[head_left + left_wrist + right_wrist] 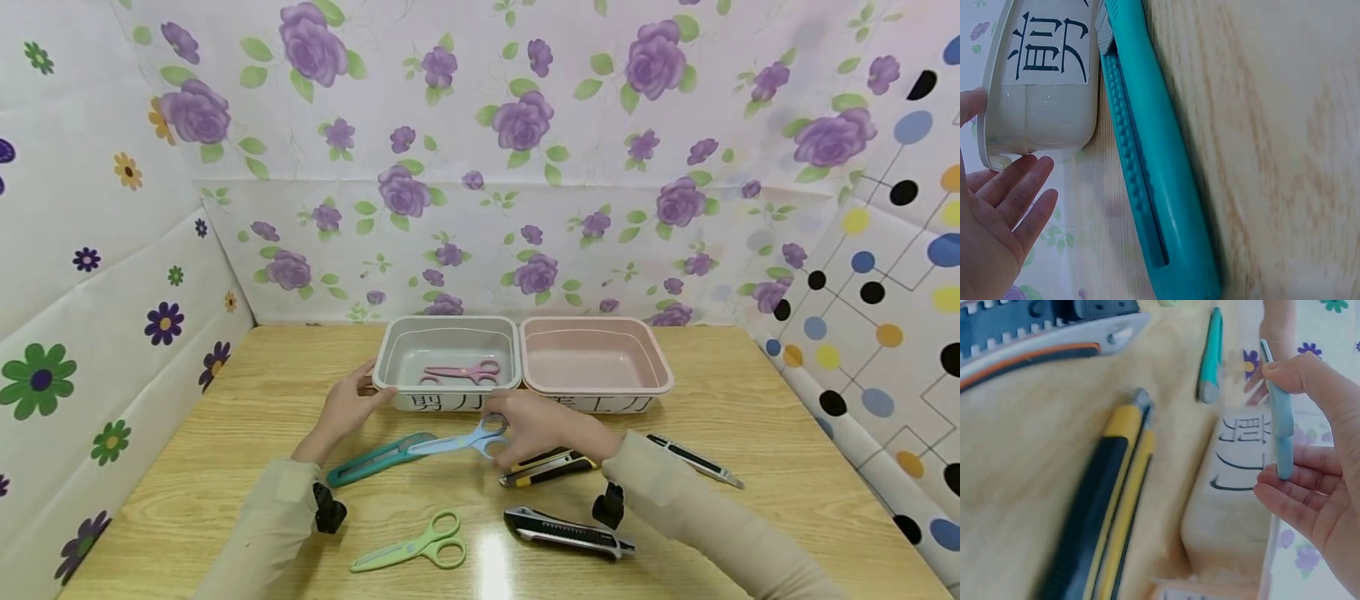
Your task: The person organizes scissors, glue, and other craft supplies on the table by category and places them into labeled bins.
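Observation:
My right hand pinches light blue scissors at their handles, thumb on one side and fingers on the other. The blades point left, above the teal utility knife, in front of the grey basket. My left hand holds that basket at its front left corner, the thumb at the rim and the fingers along the side. Inside the basket lie pink scissors. Close below my right hand are yellow-and-black utility knives, partly hidden by it in the head view.
A pink basket adjoins the grey one on its right; both carry labels with written characters. Green scissors and a black-and-silver utility knife lie near the front. Another slim utility knife lies at the right. Patterned cloth surrounds the wooden table.

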Motion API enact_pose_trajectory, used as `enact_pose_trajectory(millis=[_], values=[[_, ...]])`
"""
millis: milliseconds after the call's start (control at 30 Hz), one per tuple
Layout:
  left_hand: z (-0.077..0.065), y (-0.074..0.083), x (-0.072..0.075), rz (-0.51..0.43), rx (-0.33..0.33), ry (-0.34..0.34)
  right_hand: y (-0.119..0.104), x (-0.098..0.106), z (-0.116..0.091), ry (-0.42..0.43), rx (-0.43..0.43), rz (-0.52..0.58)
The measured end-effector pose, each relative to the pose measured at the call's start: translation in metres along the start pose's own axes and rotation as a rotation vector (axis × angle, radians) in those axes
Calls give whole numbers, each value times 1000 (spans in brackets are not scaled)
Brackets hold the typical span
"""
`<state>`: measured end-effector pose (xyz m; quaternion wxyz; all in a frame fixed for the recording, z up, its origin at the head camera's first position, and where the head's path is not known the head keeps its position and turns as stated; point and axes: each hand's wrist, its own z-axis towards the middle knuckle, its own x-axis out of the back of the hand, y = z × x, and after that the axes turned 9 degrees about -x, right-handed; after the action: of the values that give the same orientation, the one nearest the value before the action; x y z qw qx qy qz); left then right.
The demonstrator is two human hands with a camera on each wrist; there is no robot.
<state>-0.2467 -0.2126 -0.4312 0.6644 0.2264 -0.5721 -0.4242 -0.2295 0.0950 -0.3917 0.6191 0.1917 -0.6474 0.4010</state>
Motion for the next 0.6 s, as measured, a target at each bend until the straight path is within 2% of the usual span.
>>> enact_pose_trajectory(millis=[233, 600], values=[[-1, 0, 0, 2, -3, 4, 0, 19, 0, 10, -17, -15], [0, 0, 1, 19, -3, 3, 3, 37, 7, 88, 29, -152]])
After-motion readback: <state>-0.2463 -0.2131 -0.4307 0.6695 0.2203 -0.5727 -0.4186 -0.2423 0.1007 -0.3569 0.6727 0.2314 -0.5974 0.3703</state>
